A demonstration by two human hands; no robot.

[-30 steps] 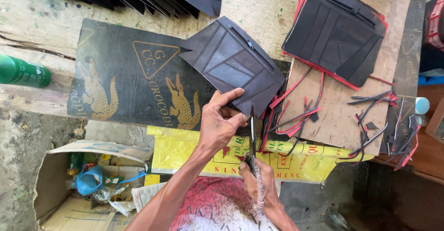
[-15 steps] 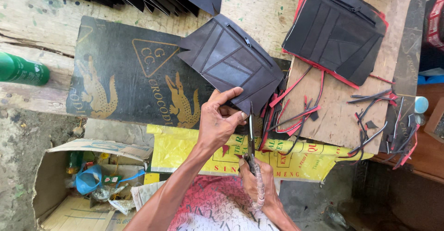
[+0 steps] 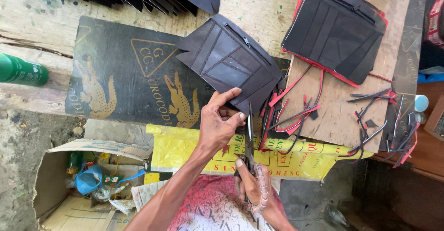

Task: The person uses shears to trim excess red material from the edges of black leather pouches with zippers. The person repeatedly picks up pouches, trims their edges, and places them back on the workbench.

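Seen from above, a person trims a dark brown wallet panel (image 3: 231, 64) over a wooden workbench (image 3: 259, 4). Their left hand (image 3: 221, 122) pinches the panel's near corner, thumb on top and fingers beneath, holding it just above a black printed mat (image 3: 120, 74). Their right hand (image 3: 253, 191), lower in view, is clenched around the handles of scissors (image 3: 249, 138), whose blades point up to the panel's edge beside the left thumb; whether the blades are parted is hard to tell. To cut cleanly, it seems best to keep the panel taut and flat, keep the thumb clear of the blades, and follow the edge closely. Red and black trimmed strips (image 3: 296, 115) lie just right of the blades. A stack of finished panels (image 3: 335, 30) rests on a board well to the right.
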